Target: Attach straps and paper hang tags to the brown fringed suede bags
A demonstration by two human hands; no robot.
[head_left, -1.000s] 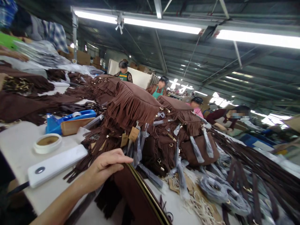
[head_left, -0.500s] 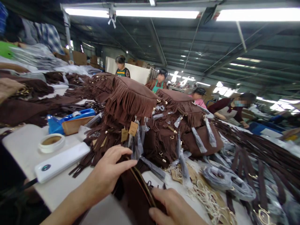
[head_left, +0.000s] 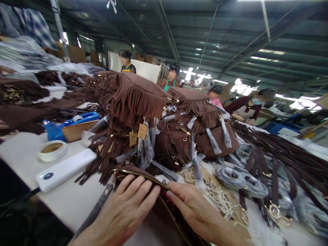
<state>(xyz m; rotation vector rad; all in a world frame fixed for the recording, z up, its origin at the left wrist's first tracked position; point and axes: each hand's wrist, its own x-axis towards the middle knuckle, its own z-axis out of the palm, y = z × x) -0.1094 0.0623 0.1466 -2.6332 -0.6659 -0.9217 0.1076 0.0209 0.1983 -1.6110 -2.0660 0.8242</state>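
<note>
A dark brown bag [head_left: 164, 213] with a gold zipper lies open in front of me at the bottom centre. My left hand [head_left: 133, 201] is bent over the zipped edge, its fingertips tucked into the opening. On the right side of the opening, my right hand [head_left: 191, 205] pinches the edge between thumb and fingers. A wrapped strap [head_left: 96, 206] hangs from the bag's left corner by a metal clip. Just beyond it rises a heap of fringed brown bags [head_left: 138, 99] with a cardboard tag [head_left: 141, 131].
Left on the white table are a white device [head_left: 66, 169], a tape roll [head_left: 52, 150] and a blue tape dispenser [head_left: 71, 126]. Coiled wrapped straps [head_left: 230, 177] and white strings [head_left: 217, 198] lie right. Several people are beyond the heap.
My left hand has turned palm down and its fingers have gone into the bag's opening. My right hand has come closer to it. The bag's zipped edge now lies more level, and the view has shifted.
</note>
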